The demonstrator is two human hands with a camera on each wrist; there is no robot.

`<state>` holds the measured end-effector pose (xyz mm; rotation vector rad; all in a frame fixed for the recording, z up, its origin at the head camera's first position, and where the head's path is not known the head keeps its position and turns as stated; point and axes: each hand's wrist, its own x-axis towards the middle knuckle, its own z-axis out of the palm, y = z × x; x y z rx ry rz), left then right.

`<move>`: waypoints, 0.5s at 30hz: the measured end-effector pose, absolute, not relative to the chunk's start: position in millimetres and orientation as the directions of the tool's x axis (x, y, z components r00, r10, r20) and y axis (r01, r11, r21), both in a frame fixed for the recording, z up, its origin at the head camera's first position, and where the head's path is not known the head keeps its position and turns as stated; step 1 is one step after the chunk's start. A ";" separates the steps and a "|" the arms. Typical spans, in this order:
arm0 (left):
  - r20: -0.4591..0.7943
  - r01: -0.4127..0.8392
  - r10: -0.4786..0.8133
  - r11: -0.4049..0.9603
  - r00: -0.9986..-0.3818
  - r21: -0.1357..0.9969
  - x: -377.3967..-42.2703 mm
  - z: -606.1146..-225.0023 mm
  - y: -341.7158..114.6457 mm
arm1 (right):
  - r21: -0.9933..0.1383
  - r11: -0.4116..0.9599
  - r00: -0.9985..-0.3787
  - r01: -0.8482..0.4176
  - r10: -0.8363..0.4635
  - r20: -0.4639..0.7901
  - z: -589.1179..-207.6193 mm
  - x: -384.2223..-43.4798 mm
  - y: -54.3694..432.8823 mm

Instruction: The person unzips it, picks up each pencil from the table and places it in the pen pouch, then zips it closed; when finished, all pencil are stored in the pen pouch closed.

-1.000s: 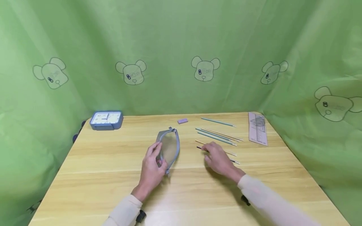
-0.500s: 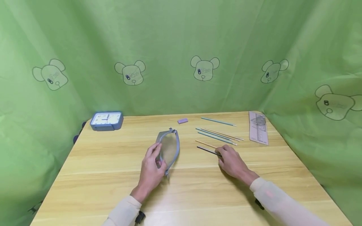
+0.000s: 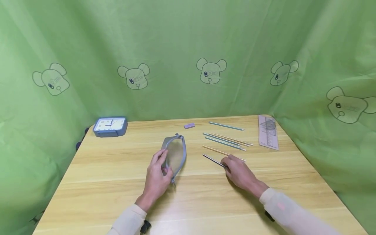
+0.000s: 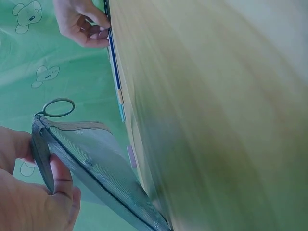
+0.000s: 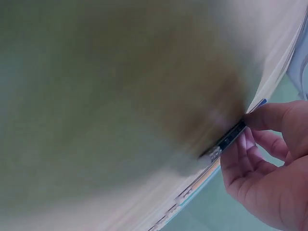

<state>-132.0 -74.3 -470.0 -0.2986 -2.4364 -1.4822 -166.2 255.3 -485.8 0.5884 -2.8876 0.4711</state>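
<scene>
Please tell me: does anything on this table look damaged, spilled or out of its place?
Nothing looks spilled or plainly damaged. The only slight oddity is one teal pencil lying apart, behind the other loose pencils. The pouch gapes open, but the left hand is holding it.

My wood-grained table point(image 3: 102, 182) is stretching out beneath both my hands. The grey-blue pouch point(image 3: 176, 151) is resting on it in my left hand point(image 3: 158, 173), gaping open. Well beyond that hand, to its left, a blue clock point(image 3: 110, 126) is sitting, and straight beyond the pouch a purple block point(image 3: 189, 126) is lying. My right hand point(image 3: 241, 173) is pinching a dark pencil point(image 3: 213, 160); I can't tell whether it's touching the wood. Just past my fingers a yellow pencil point(image 3: 215, 150) is lying, then a teal-and-yellow pencil cluster point(image 3: 225, 144), then a lone teal pencil point(image 3: 227, 126). Farther right, a pinkish ruler set point(image 3: 268, 133) is lying flat.
</scene>
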 end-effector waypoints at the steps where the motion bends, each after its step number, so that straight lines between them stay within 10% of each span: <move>1: 0.336 0.313 0.033 0.454 -0.941 0.834 -131.9 -469.8 -74.4 | -0.271 0.870 -0.907 -0.412 -0.362 0.217 -485.2 -162.7 253.0; 15: 0.336 0.311 0.027 0.454 -0.941 0.835 -131.1 -469.6 -74.5 | -0.301 0.815 -0.869 -0.495 -0.453 0.200 -484.5 -121.3 221.4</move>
